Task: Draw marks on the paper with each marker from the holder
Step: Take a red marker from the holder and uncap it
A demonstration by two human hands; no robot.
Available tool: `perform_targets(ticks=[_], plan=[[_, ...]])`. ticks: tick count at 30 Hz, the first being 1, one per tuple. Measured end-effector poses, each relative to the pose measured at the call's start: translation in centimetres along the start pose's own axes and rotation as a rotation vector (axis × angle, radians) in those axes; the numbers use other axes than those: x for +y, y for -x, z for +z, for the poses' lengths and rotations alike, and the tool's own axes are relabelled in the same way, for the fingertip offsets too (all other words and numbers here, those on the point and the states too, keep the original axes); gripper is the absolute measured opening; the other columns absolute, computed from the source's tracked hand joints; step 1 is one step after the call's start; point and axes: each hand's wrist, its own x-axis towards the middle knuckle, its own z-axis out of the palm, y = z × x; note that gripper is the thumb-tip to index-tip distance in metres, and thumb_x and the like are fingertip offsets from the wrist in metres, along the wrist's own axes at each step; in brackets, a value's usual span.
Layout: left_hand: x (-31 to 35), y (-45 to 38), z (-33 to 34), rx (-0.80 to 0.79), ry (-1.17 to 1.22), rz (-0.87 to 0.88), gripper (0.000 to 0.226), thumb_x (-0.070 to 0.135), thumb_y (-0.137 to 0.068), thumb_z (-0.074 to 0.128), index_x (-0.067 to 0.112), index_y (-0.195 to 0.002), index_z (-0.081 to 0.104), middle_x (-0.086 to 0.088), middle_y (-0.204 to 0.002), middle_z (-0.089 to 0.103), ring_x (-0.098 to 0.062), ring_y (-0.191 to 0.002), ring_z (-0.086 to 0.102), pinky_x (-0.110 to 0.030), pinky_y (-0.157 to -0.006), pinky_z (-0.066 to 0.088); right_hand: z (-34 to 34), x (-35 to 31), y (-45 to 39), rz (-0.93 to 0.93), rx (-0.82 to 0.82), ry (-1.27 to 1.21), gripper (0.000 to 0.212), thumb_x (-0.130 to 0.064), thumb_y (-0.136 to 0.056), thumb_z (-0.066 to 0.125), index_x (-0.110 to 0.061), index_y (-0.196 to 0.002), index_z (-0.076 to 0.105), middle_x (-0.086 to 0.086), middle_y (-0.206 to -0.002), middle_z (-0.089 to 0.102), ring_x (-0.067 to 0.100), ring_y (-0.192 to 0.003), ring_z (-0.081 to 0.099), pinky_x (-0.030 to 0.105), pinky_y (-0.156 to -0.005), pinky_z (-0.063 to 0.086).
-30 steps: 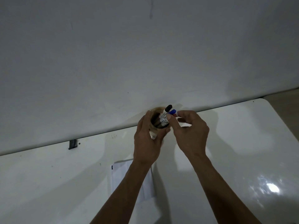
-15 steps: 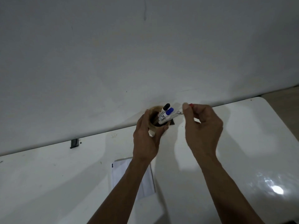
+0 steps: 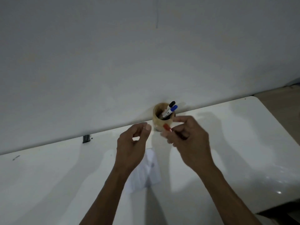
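The white table [image 3: 235, 143] fills the lower half of the view, butted against a pale wall [image 3: 146, 54]. The paper [image 3: 150, 172] lies on the table at about six o'clock from the holder, partly hidden under the left forearm.

The right hand [image 3: 189, 138] hovers just at five o'clock of the holder, its fingers curled around a red-capped marker [image 3: 167, 127] whose cap points toward ten o'clock. The left hand [image 3: 132, 146] sits at seven o'clock of the holder, grasping nothing, thumb and fingers loosely curved and parted as if to take the cap.

The round tan holder [image 3: 159, 116] stands at the table's far edge, close against the wall. A blue-capped marker [image 3: 172, 109] and a black-capped marker [image 3: 171, 104] lean out of it toward one o'clock.

Risks, as I judge them: the paper is loose and rumpled, so a stroke could drag it unless a hand pins it; a cap pulled with a jerk may knock the nearby holder; ink could land on the table.

The blue-capped marker's barrel carries a printed label, too blurred to read. A small dark clip [image 3: 86, 139] sits at the wall line, at nine o'clock.
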Motion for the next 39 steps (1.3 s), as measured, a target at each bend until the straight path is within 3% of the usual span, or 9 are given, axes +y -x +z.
perform_targets(ticks=[6, 10, 13, 18, 21, 25, 31, 35, 39], plan=[[-0.9, 4.8, -7.0, -0.222, -0.083, 0.006, 0.013, 0.032, -0.089, 0.069, 0.026, -0.096, 0.079, 0.014, -0.091, 0.078, -0.002, -0.084, 0.070, -0.015, -0.071, 0.055, 5.2, -0.1, 5.0, 0.106, -0.294, 0.223, 0.055, -0.018, -0.063, 0.096, -0.032, -0.102, 0.059, -0.002, -0.075, 0.074, 0.007, -0.066, 0.069, 0.018, -0.059, 0.056], [-2.8, 7.0, -10.6, -0.199, -0.021, -0.042, 0.010, 0.021, -0.088, 0.072, 0.021, -0.080, 0.079, 0.006, -0.076, 0.077, -0.002, -0.066, 0.065, -0.017, -0.065, 0.051, 8.2, -0.5, 7.6, 0.070, -0.412, 0.304, 0.052, -0.024, -0.061, 0.097, -0.033, -0.098, 0.062, -0.004, -0.076, 0.075, 0.006, -0.068, 0.069, 0.018, -0.062, 0.053], [-4.9, 8.4, -13.2, -0.095, 0.051, -0.117, 0.013, 0.023, -0.088, 0.072, 0.021, -0.077, 0.078, 0.000, -0.073, 0.075, -0.007, -0.066, 0.064, -0.034, -0.073, 0.056, 9.1, -0.5, 9.1, 0.023, -0.461, 0.386, 0.036, -0.023, -0.065, 0.095, -0.033, -0.086, 0.068, -0.009, -0.077, 0.074, 0.008, -0.067, 0.069, 0.022, -0.055, 0.053], [-7.4, 10.8, -16.4, -0.024, 0.128, -0.112, 0.012, 0.016, -0.090, 0.070, 0.017, -0.080, 0.074, 0.006, -0.065, 0.069, -0.009, -0.063, 0.058, -0.022, -0.068, 0.052, 9.7, -0.5, 11.6, 0.111, -0.312, 0.146, 0.021, -0.011, -0.069, 0.093, -0.011, -0.081, 0.076, 0.008, -0.072, 0.078, 0.033, -0.065, 0.073, 0.042, -0.060, 0.058], [-8.2, 12.1, -17.0, -0.040, 0.069, -0.052, 0.006, 0.013, -0.086, 0.075, 0.018, -0.089, 0.076, 0.006, -0.072, 0.073, -0.009, -0.065, 0.063, -0.021, -0.068, 0.054, 11.0, -0.6, 13.0, 0.231, -0.145, -0.152, 0.031, -0.002, -0.067, 0.091, -0.001, -0.090, 0.070, 0.016, -0.073, 0.078, 0.029, -0.061, 0.075, 0.032, -0.059, 0.059], [-8.8, 13.3, -17.4, 0.000, -0.037, 0.009, 0.009, 0.017, -0.084, 0.077, 0.025, -0.088, 0.077, 0.015, -0.065, 0.070, 0.000, -0.061, 0.063, -0.007, -0.061, 0.044, 13.3, -0.4, 14.6, 0.350, -0.066, -0.440, 0.040, -0.015, -0.064, 0.086, 0.001, -0.096, 0.069, 0.015, -0.075, 0.075, 0.024, -0.066, 0.072, 0.028, -0.061, 0.059], [-9.2, 13.0, -17.3, -0.084, 0.005, -0.064, 0.008, 0.022, -0.089, 0.072, 0.018, -0.086, 0.078, 0.014, -0.059, 0.067, -0.001, -0.053, 0.059, -0.007, -0.056, 0.044, 15.6, 1.3, 15.3, 0.323, -0.212, -0.364, 0.024, -0.022, -0.096, 0.066, 0.000, -0.093, 0.074, 0.017, -0.087, 0.078, 0.023, -0.078, 0.075, 0.027, -0.070, 0.058], [-10.0, 11.9, -17.9, -0.060, 0.026, -0.182, 0.017, 0.024, -0.090, 0.071, 0.014, -0.077, 0.077, 0.001, -0.059, 0.066, -0.003, -0.048, 0.054, -0.008, -0.049, 0.037, 14.8, 1.8, 12.8, 0.344, -0.147, -0.463, 0.015, -0.010, -0.098, 0.061, -0.002, -0.089, 0.070, 0.010, -0.074, 0.074, 0.019, -0.066, 0.072, 0.024, -0.064, 0.059], [-10.6, 9.5, -17.5, 0.003, -0.083, -0.230, 0.007, 0.022, -0.089, 0.072, 0.018, -0.086, 0.077, 0.004, -0.071, 0.074, -0.003, -0.054, 0.063, -0.006, -0.053, 0.044, 12.8, 2.2, 9.4, 0.327, -0.101, -0.450, 0.015, -0.013, -0.097, 0.064, 0.001, -0.096, 0.069, 0.012, -0.077, 0.074, 0.019, -0.066, 0.072, 0.026, -0.064, 0.060]])
